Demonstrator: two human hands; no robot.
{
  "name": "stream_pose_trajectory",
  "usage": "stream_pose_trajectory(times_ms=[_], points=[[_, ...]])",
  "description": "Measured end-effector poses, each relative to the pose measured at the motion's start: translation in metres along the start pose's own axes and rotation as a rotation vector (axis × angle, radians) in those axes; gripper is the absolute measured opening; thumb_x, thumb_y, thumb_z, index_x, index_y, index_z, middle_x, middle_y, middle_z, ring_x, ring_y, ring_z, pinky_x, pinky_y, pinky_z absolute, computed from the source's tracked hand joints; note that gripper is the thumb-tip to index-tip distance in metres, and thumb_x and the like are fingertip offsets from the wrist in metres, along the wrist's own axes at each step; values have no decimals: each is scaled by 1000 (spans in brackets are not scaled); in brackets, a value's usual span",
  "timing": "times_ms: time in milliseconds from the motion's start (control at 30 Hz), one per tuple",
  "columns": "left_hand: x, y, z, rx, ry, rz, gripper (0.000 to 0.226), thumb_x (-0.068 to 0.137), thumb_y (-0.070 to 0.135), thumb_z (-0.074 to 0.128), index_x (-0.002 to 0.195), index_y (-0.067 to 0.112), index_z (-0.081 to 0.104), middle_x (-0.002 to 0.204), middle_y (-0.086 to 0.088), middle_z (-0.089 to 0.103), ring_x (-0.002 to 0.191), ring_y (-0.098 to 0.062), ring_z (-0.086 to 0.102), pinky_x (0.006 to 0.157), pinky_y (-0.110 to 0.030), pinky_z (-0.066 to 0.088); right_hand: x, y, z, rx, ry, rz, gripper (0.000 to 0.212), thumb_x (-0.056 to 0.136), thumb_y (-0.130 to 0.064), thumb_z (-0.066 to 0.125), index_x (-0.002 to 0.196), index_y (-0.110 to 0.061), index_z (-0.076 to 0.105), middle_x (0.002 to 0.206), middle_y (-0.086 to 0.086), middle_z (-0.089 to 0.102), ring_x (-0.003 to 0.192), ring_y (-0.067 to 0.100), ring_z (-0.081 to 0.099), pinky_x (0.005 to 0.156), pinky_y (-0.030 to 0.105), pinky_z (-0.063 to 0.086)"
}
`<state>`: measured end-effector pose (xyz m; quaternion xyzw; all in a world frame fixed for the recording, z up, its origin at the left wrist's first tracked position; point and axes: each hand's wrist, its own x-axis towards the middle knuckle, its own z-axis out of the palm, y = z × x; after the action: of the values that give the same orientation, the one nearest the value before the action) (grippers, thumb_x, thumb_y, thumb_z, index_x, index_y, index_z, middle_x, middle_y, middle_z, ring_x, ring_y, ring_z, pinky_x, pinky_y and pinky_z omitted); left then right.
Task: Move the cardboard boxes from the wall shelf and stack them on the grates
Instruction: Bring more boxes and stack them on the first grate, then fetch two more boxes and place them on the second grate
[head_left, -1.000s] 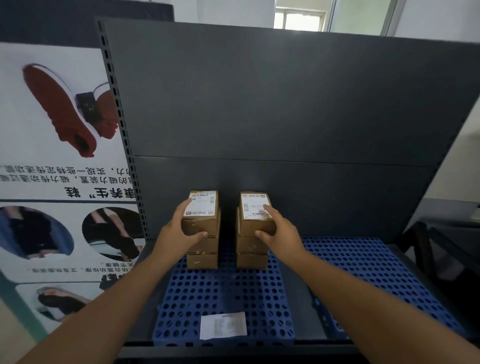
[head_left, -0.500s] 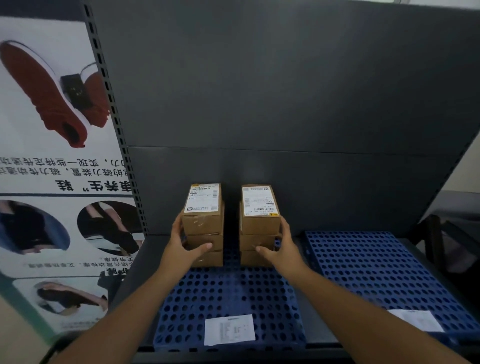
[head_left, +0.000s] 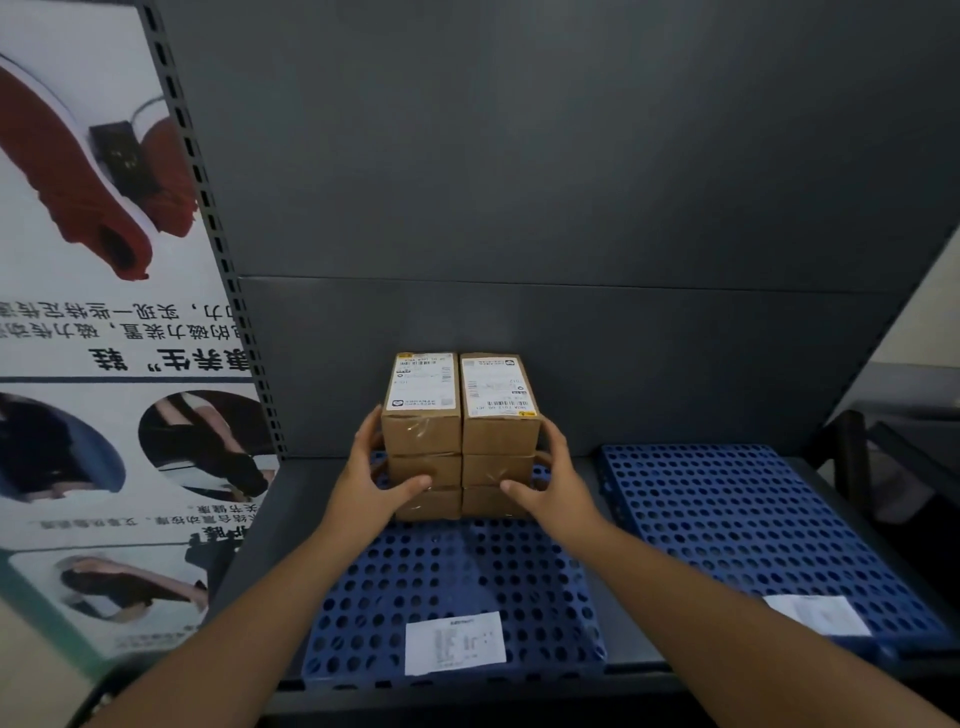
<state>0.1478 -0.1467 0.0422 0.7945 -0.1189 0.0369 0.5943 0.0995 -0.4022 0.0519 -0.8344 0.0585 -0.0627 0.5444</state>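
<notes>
Head | hands (head_left: 457, 480) clamp two box stacks (head_left: 460, 441) | long axes toward back panel (head_left: 571, 208)

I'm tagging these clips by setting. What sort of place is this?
Probably a stockroom or small parcel-handling area. Small cardboard boxes with shipping labels sit in two stacks on a blue perforated grate, inside a dark metal shelving unit with a slotted upright. A footwear poster stands beside it.

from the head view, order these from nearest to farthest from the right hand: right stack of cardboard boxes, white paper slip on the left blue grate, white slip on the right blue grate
1. Right stack of brown cardboard boxes: touching the right hand.
2. White paper slip on the left blue perforated grate: below the hand, near the front edge.
3. White slip on the right blue grate: far right front corner.
</notes>
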Motion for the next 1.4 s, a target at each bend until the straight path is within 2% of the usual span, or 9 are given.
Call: stream_pose_trajectory(times_ms=[67, 133, 300, 633, 767, 900, 1200, 1300, 1400], points=[[-7, 5, -6, 19, 8, 16, 109, 60, 52, 86, 143, 65, 15, 150, 19, 37, 132, 0, 41, 107, -36, 41, -10, -4, -7, -14, -10, 1, 99, 81, -27, 78, 149, -47, 10, 148, -7, 39, 133, 11, 39, 105, 41, 44], [-13, 7, -13, 67, 25, 25, 108, 60, 55, 84, 141, 68, 13, 158, 12, 26, 140, -12, 32, 112, -44, 34, -18, -8, -13, -48, -28, -6, 100, 80, -30, 78, 149, -48, 8, 154, -4, 31, 141, 15, 30, 110, 45, 37], [-33, 40, -28, 210, 106, 153, 105, 62, 59, 80, 143, 66, 13, 158, 10, 20, 140, -10, 24, 111, -45, 30, -44, -27, -48, -276, -28, -150, 98, 80, -48, 75, 147, -54, 4, 160, -13, 16, 143, 14, 23, 111, 37, 31], [-84, 129, 23, 347, 107, 397, 96, 68, 57, 74, 150, 37, 30, 158, 3, 25, 144, -17, 21, 115, -47, 26, -136, -49, -138, -603, 165, -254, 86, 83, -67, 57, 151, -48, 6, 161, -13, 7, 147, 15, 10, 115, 43, 27], [-117, 169, 77, 316, -2, 466, 88, 70, 58, 71, 147, 32, 38, 157, 4, 29, 142, -12, 23, 113, -42, 24, -198, -45, -187, -738, 299, -242, 89, 80, -76, 46, 153, -43, 6, 162, -13, 3, 149, 14, -2, 118, 46, 18], [-156, 214, 139, 245, -157, 538, 82, 75, 61, 67, 146, 32, 40, 151, 10, 34, 139, -15, 31, 114, -44, 29, -270, -42, -238, -891, 457, -232, 91, 80, -79, 41, 154, -39, 5, 163, -10, 0, 149, 16, -9, 120, 46, 11], [-272, 345, 297, 32, -429, 844, 80, 72, 52, 72, 143, 28, 45, 142, 9, 44, 131, -11, 42, 108, -35, 36, -488, -67, -372, -953, 844, -114, 85, 81, -65, 58, 151, -42, 16, 161, -8, 15, 149, 13, 0, 118, 37, 7], [-318, 391, 349, -75, -513, 946, 82, 70, 55, 72, 143, 31, 43, 141, 13, 44, 128, -2, 40, 105, -30, 34, -570, -83, -414, -1003, 996, -32, 85, 81, -63, 60, 151, -40, 18, 160, -7, 20, 149, 14, 5, 118, 37, 12], [-368, 432, 396, -149, -624, 1007, 87, 69, 60, 71, 145, 37, 37, 146, 13, 41, 132, -7, 41, 107, -36, 37, -645, -96, -444, -1018, 1119, 53, 84, 81, -63, 60, 151, -41, 17, 159, -6, 22, 148, 15, 11, 117, 38, 19]])
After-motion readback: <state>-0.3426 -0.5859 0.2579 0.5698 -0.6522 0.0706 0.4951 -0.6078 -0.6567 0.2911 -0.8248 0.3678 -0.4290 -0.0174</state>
